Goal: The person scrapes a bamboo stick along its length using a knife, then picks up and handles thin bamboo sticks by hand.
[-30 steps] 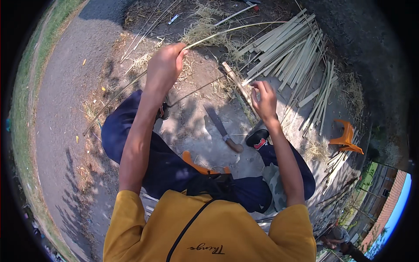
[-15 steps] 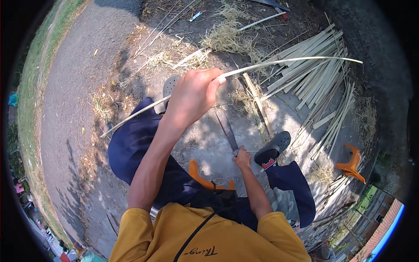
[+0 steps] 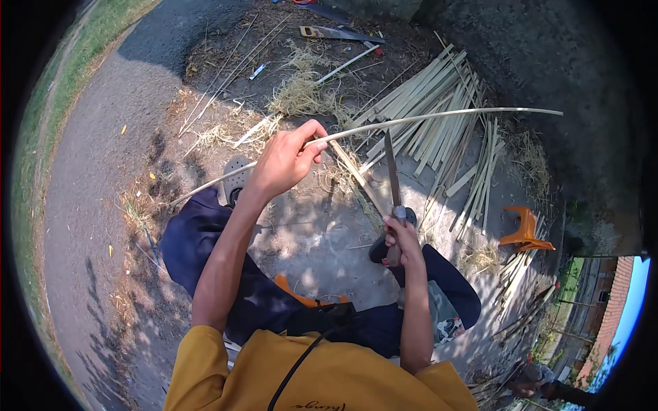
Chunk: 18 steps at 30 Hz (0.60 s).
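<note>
A long, thin pale strip, apparently bamboo (image 3: 439,116), runs across in front of me and bows toward its right end. My left hand (image 3: 288,157) is closed around it near its middle, thumb and fingers pinching it. In my right hand (image 3: 401,241) is a knife (image 3: 392,168), gripped by its handle. The blade points away from me, its tip close to the strip; whether they touch I cannot tell. Behind the blade, a thicker split stick (image 3: 358,177) slants over the ground between my shoes.
Many pale strips (image 3: 439,89) lie heaped at the far right, with curly shavings (image 3: 308,96) left of them. Farther off is a handsaw (image 3: 339,33). An orange plastic piece (image 3: 526,229) stands at the right, and orange plastic (image 3: 295,291) shows beneath me. Pavement (image 3: 103,157) runs along the left.
My right hand has raised the knife from low between my legs, up and rightward, toward the strip. The view has shifted, and my left hand still holds the strip.
</note>
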Tool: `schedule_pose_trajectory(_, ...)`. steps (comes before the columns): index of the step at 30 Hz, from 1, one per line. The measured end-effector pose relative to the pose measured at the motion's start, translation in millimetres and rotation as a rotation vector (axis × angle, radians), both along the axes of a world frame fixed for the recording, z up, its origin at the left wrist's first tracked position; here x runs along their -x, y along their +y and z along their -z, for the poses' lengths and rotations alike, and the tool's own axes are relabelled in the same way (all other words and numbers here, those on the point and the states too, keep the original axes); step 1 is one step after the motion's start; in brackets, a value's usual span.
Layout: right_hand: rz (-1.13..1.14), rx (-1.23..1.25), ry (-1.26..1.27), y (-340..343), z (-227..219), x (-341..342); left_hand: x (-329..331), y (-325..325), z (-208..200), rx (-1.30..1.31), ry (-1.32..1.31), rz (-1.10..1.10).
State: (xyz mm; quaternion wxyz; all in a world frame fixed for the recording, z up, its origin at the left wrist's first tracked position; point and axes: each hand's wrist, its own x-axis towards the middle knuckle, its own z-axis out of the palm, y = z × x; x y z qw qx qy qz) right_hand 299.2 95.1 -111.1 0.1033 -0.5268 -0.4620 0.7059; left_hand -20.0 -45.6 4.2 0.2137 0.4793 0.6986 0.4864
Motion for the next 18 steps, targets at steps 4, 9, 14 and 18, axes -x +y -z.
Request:
schedule_pose_trajectory(4, 0.294, -0.034, 0.528, 25.6, -86.5, -6.1, -35.7, 7.0, -0.7, -0.181, -0.171, 0.156)
schedule_pose_trajectory(9, 0.330, -0.286, 0.830, 35.0, -186.0, 4.2, -92.0, 22.3, 16.8, -0.242, -0.329, 0.321)
schedule_pose_trajectory(14, 0.314, -0.480, 1.023, 19.3, -229.0, -0.5, -136.9, 34.2, 22.2, -0.289, -0.505, 0.436)
schedule_pose_trajectory(18, 0.284, -0.463, 1.022, 1.2, -243.2, 2.3, -157.6, 40.1, 22.6, -0.356, -0.559, 0.448)
